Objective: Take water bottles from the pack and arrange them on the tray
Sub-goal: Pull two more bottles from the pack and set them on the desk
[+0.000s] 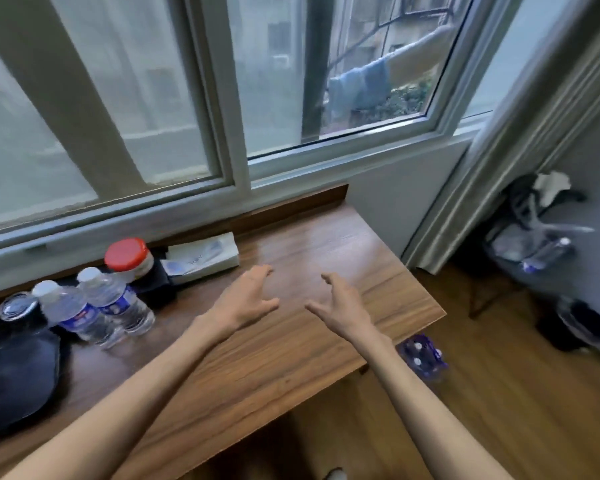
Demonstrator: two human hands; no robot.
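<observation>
Wood-grain desk (291, 341): left hand (243, 299) and right hand (340, 303) hover spread, empty; best reach down for the floor pack (423, 355).

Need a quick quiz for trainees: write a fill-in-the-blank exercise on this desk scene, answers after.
1. The left hand and right hand both hold ____.
2. ____ water bottles stand upright on the desk.
3. The jar behind those bottles has a ____ lid.
4. The bottle pack lies on the ____, beside the desk.

Answers: nothing; two; red; floor
</observation>
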